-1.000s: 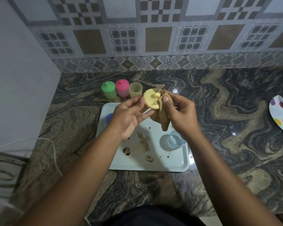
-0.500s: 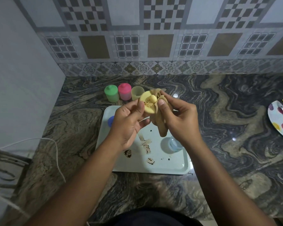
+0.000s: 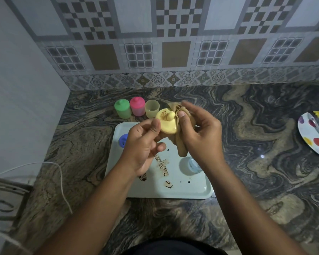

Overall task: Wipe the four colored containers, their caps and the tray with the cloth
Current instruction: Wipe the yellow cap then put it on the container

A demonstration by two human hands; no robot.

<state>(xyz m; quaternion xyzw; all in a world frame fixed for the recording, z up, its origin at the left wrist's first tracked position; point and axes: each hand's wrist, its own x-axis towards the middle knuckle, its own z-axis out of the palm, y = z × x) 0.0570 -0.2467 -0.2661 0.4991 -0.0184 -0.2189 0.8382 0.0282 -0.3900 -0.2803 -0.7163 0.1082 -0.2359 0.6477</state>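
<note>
Above the tray, my left hand [image 3: 145, 144] pinches the yellow cap [image 3: 168, 124] at its edge. My right hand [image 3: 197, 133] grips the tan cloth [image 3: 180, 144] and presses it against the cap's right side; a brown smear shows near the cap's knob. The pale tray [image 3: 195, 188] lies below, with brown stains in its middle. A blue cap [image 3: 123, 141] sits at the tray's left edge and a clear blue container [image 3: 194, 165] stands on the tray, partly hidden by my right wrist. Behind the tray stand a capped green container [image 3: 122, 108], a capped pink container [image 3: 137, 106] and an open yellow container [image 3: 151, 108].
A polka-dot plate [image 3: 313, 133] with a utensil on it lies at the right edge of the marble counter [image 3: 256, 153]. A white cord [image 3: 61, 181] runs over the counter's left side. A tiled wall backs the counter and a plain wall closes the left.
The cap has been turned in my hands and the cloth has shifted from behind it to its right side. Both hands stay above the tray.
</note>
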